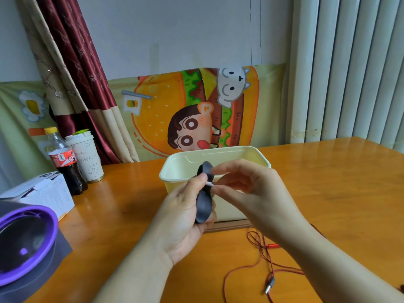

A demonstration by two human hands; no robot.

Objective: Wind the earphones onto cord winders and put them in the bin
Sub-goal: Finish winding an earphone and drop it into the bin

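Fingers of the left hand [183, 215] grip a black cord winder [204, 206]; those of the right hand [251, 189] pinch a white bit [209, 184] at its waist. The cream bin [218, 150] stands just behind, and red earphones [258, 254] lie loose on the bench [328, 182].

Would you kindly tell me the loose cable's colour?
The cable is red, clearest in the head view.

Desk [328, 182]: wood, gloss varnish, smooth. Bin [240, 149]: cream plastic, matt. Cord winder [204, 206]: dark, matt, rubbery-looking. Earphones [258, 248]: red cord w/ shiny metal plug [270, 284]. Curtain [83, 73]: satin cloth, sheen. Box [50, 193]: white card, matt.
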